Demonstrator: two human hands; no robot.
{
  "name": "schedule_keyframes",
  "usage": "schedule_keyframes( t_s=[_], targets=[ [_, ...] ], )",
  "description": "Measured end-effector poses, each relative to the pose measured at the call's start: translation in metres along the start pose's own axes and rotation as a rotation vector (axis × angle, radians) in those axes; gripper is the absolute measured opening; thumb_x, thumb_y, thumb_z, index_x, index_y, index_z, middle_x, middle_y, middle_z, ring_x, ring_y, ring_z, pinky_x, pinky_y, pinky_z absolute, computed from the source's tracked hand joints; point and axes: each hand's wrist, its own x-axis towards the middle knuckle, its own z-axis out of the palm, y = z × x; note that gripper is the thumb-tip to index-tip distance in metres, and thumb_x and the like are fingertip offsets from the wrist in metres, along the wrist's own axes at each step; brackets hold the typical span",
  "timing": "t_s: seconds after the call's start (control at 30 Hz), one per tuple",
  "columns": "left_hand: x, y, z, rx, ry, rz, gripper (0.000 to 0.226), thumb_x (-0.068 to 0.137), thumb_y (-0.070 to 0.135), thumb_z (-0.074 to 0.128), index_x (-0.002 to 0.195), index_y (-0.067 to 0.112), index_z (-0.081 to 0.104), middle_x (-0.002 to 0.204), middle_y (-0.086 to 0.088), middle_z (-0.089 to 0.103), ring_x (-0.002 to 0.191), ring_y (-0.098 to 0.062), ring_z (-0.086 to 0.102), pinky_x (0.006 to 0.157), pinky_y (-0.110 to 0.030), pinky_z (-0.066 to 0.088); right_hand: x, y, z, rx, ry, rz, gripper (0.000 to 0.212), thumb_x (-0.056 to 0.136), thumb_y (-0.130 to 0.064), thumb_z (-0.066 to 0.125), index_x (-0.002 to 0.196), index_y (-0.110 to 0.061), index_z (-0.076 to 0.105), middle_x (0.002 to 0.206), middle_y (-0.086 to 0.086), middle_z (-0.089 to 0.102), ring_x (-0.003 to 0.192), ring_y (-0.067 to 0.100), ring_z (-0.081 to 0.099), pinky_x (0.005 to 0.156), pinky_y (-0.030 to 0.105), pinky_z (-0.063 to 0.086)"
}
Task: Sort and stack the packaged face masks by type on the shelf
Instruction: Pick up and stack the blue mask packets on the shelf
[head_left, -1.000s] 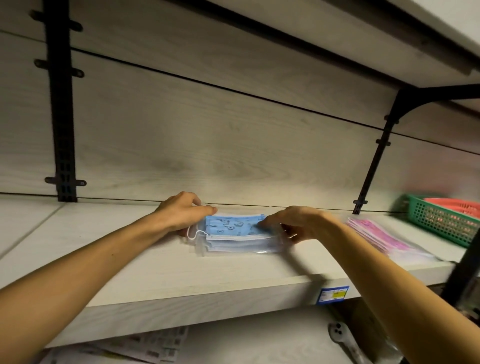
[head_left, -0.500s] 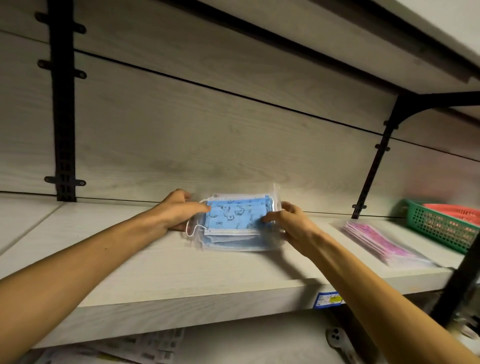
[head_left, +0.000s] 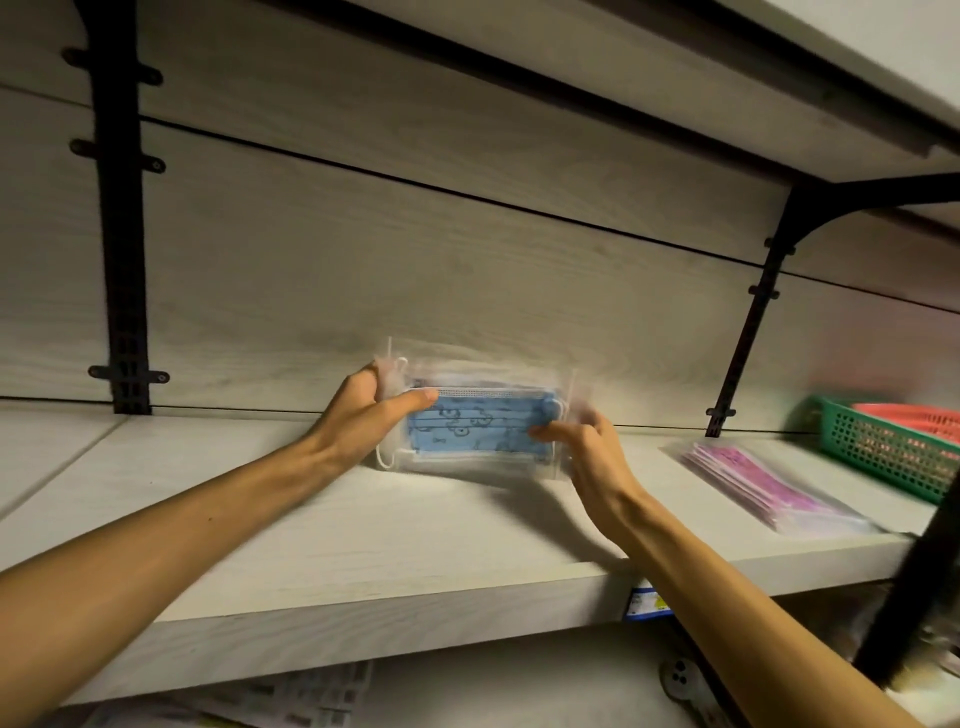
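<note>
**Both hands on the blue stack**

Two hands share one load: my left hand (head_left: 363, 415) and right hand (head_left: 582, 441) grip the short ends of the blue mask packs (head_left: 475, 431), tilted on edge on the shelf (head_left: 260, 519), long axis left-to-right; pink mask packs (head_left: 763, 480) lie well right.

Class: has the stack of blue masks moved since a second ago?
Yes. The blue masks, then flat on the shelf, are now tipped upright toward the back wall, both hands gripping.

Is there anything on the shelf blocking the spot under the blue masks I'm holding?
Nothing visible. Both the left hand and right hand grip the blue masks on edge, over bare shelf. The pink masks lie well to the right.
</note>
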Motion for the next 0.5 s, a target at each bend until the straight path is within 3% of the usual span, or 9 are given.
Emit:
schedule_keyframes(
  t_s=[0.07, 0.13, 0.2, 0.23, 0.33, 0.4, 0.5],
  targets=[
    [0.002, -0.003, 0.000, -0.004, 0.020, -0.008, 0.035, 0.086, 0.017, 0.078, 0.115, 0.008, 0.061, 0.113, -0.010, 0.071, 0.106, -0.022, 0.068, 0.092, -0.035, 0.055, 0.002, -0.001, 0.000, 0.012, 0.032, 0.038, 0.057, 0.063, -0.018, 0.075, 0.117, -0.009, 0.059, 0.117, 0.015, 0.069, 0.108, 0.033, 0.067, 0.093, 0.051, 0.056],
    [0.002, -0.009, 0.001, -0.017, 0.021, -0.067, 0.038, 0.087, 0.017, 0.076, 0.119, 0.008, 0.059, 0.114, -0.010, 0.071, 0.106, -0.024, 0.068, 0.084, -0.034, 0.055, 0.000, 0.004, 0.001, -0.034, 0.050, 0.075, 0.061, 0.063, -0.025, 0.074, 0.119, -0.007, 0.056, 0.116, 0.012, 0.065, 0.102, 0.027, 0.066, 0.080, 0.038, 0.061],
    [0.000, -0.015, 0.006, 0.037, -0.005, -0.077, 0.032, 0.088, 0.016, 0.075, 0.115, 0.012, 0.060, 0.110, -0.007, 0.072, 0.103, -0.025, 0.069, 0.085, -0.037, 0.058, -0.001, 0.012, 0.001, -0.117, 0.058, 0.070, 0.041, 0.078, -0.021, 0.071, 0.114, -0.006, 0.056, 0.107, 0.010, 0.063, 0.086, 0.016, 0.063, 0.057, 0.018, 0.053],
    [0.000, -0.015, 0.009, 0.065, -0.018, -0.048, 0.026, 0.088, 0.015, 0.075, 0.111, 0.014, 0.061, 0.105, -0.004, 0.073, 0.100, -0.023, 0.070, 0.084, -0.035, 0.059, -0.002, 0.014, 0.001, -0.141, 0.064, 0.059, 0.031, 0.085, -0.016, 0.068, 0.111, -0.007, 0.056, 0.105, 0.011, 0.064, 0.082, 0.016, 0.062, 0.055, 0.018, 0.051],
    [0.002, -0.007, 0.015, 0.033, 0.037, 0.039, 0.020, 0.088, 0.010, 0.074, 0.105, 0.013, 0.065, 0.102, -0.007, 0.075, 0.098, -0.027, 0.072, 0.086, -0.038, 0.059, 0.002, 0.012, 0.000, -0.195, 0.117, -0.030, 0.024, 0.087, -0.014, 0.065, 0.109, -0.010, 0.056, 0.111, 0.016, 0.067, 0.091, 0.025, 0.066, 0.074, 0.037, 0.057],
    [0.003, -0.004, 0.016, 0.031, 0.062, 0.050, 0.028, 0.083, 0.015, 0.079, 0.108, 0.011, 0.066, 0.106, -0.010, 0.074, 0.099, -0.027, 0.071, 0.090, -0.041, 0.057, 0.004, 0.009, -0.004, -0.232, 0.135, -0.097, 0.021, 0.087, -0.017, 0.065, 0.107, -0.012, 0.059, 0.109, 0.013, 0.069, 0.099, 0.030, 0.067, 0.086, 0.047, 0.057],
    [-0.001, -0.009, 0.016, -0.015, -0.013, -0.071, 0.040, 0.079, 0.013, 0.081, 0.114, 0.009, 0.063, 0.113, -0.011, 0.073, 0.100, -0.025, 0.072, 0.088, -0.038, 0.058, 0.003, 0.014, -0.011, -0.283, 0.007, -0.054, 0.021, 0.091, -0.014, 0.062, 0.112, -0.009, 0.064, 0.108, 0.014, 0.072, 0.099, 0.032, 0.070, 0.086, 0.046, 0.059]
  ],
)
